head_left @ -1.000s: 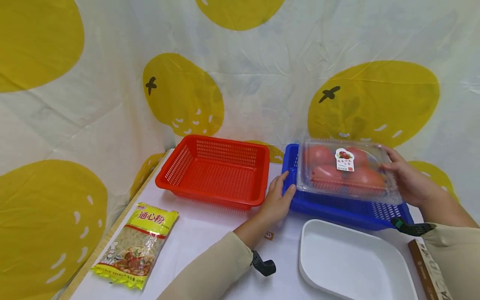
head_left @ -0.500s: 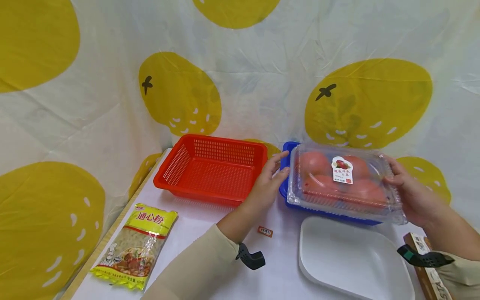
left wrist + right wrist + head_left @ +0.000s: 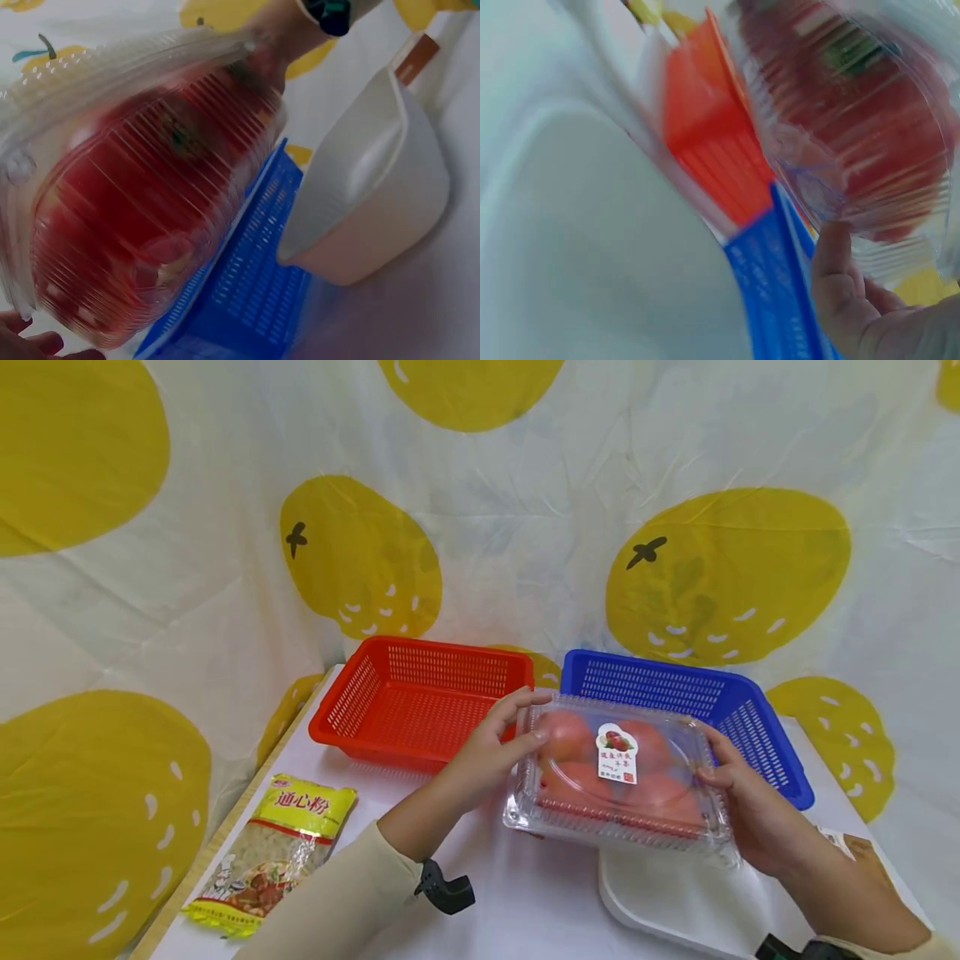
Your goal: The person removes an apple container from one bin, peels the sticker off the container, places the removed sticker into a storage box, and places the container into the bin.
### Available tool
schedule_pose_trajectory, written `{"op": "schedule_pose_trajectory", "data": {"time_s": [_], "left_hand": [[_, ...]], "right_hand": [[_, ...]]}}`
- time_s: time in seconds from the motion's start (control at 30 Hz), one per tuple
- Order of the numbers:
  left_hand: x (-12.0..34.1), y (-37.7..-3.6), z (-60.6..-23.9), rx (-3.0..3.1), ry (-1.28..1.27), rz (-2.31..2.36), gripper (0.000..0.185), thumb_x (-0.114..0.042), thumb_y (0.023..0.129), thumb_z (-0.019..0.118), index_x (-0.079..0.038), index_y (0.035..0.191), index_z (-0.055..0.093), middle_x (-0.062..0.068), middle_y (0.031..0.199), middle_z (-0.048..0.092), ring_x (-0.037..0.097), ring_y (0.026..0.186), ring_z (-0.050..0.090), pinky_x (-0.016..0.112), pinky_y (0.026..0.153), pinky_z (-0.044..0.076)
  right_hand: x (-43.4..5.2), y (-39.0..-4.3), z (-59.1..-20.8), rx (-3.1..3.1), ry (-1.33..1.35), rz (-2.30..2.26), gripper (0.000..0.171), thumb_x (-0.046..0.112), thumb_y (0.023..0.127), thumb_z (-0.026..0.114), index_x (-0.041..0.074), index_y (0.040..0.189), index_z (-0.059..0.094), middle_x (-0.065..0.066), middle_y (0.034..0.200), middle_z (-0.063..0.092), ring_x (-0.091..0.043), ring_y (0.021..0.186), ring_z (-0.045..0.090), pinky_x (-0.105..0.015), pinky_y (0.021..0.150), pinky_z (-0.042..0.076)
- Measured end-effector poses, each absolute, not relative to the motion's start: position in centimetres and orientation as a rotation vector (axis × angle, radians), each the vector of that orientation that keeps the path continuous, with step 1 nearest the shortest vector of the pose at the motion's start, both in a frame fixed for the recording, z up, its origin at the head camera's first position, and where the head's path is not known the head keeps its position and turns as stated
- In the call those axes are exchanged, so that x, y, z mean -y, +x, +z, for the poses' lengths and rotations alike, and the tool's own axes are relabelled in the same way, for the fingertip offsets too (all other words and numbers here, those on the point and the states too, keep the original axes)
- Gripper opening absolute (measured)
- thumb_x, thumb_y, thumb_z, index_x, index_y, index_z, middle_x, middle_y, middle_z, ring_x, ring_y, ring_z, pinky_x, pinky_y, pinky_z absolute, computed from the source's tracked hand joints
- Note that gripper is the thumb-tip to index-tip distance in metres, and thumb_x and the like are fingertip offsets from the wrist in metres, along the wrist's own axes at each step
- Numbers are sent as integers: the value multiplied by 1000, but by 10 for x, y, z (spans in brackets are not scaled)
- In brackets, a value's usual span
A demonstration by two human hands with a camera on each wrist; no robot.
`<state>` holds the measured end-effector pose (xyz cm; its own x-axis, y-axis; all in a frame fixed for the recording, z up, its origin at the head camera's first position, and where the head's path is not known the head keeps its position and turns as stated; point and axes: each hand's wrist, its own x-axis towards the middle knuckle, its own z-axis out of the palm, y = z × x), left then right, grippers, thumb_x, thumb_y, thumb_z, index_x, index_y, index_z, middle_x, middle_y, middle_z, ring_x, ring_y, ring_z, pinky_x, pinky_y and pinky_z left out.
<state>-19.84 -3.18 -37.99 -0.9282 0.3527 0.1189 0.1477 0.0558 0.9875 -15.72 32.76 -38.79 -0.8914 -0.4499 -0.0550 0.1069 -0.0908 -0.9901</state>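
A clear plastic clamshell box of red fruit (image 3: 585, 781), with a white label on its lid, is held above the table in the head view. My right hand (image 3: 757, 810) grips its right end, thumb on the lid side. At the left end, my left hand (image 3: 487, 760) holds the edge, its thumb over the lid and its fingers around the back corner. Several left fingertips (image 3: 46, 343) show by the box's rim in the left wrist view. Behind the box stands a blue plastic basket (image 3: 772, 743). Left of that is a red basket (image 3: 420, 656).
A white tray (image 3: 697, 902) lies under the box, which partly covers it. A yellow macaroni bag (image 3: 303, 806) lies at the left. At the right is a brown-and-white carton (image 3: 862, 852), partly behind the right forearm. A patterned curtain (image 3: 525, 552) hangs behind the table.
The box has moved left and toward me, from over the blue basket to in front of both baskets. My left hand has gone from the blue basket's rim to the box's left end.
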Motion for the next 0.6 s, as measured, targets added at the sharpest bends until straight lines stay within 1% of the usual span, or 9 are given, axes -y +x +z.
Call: {"op": "schedule_pose_trajectory", "data": {"time_s": [0.03, 0.13, 0.2, 0.3, 0.47, 0.6], "left_hand": [[37, -196, -380, -2164, 507, 1989, 46, -32, 103, 71, -39, 147, 60, -6, 171, 33, 29, 160, 25, 64, 117, 40], [52, -190, -384, -2166, 533, 1991, 50, -28, 102, 72, -36, 149, 58, -3, 171, 32, 32, 159, 26, 64, 114, 44], [62, -186, -387, -2167, 551, 1996, 51, -25, 102, 72, -33, 151, 57, -2, 171, 31, 33, 159, 26, 64, 113, 45], [76, -178, -393, -2165, 523, 1995, 53, -24, 103, 71, -33, 153, 54, -2, 172, 30, 35, 160, 24, 64, 113, 45], [101, -160, -406, -2178, 441, 2006, 56, -21, 103, 70, -35, 155, 52, -4, 174, 26, 35, 162, 17, 68, 117, 38], [122, -147, -409, -2205, 445, 2010, 57, -20, 104, 68, -31, 157, 51, -2, 175, 26, 35, 163, 14, 68, 121, 30]], "right_hand": [[-322, -155, -390, -1810, -371, -2049, 57, 20, 112, 31, 45, 162, 17, 12, 150, 46, -20, 118, 70, -46, 92, 62], [-304, -149, -398, -1792, -358, -2070, 56, 19, 112, 32, 44, 160, 19, 10, 148, 47, -20, 118, 69, -46, 92, 62], [-292, -146, -402, -1781, -349, -2082, 56, 17, 112, 32, 43, 159, 20, 7, 146, 47, -21, 117, 69, -45, 92, 62], [-274, -141, -405, -1774, -315, -2091, 57, 16, 109, 36, 42, 158, 22, 5, 145, 48, -21, 117, 68, -44, 92, 62], [-248, -131, -408, -1718, -311, -2104, 64, 10, 106, 41, 40, 159, 23, -5, 141, 51, -25, 115, 69, -47, 93, 62], [-227, -122, -410, -1693, -322, -2115, 66, 7, 105, 44, 39, 159, 25, -12, 134, 52, -24, 111, 68, -47, 91, 62]]}}
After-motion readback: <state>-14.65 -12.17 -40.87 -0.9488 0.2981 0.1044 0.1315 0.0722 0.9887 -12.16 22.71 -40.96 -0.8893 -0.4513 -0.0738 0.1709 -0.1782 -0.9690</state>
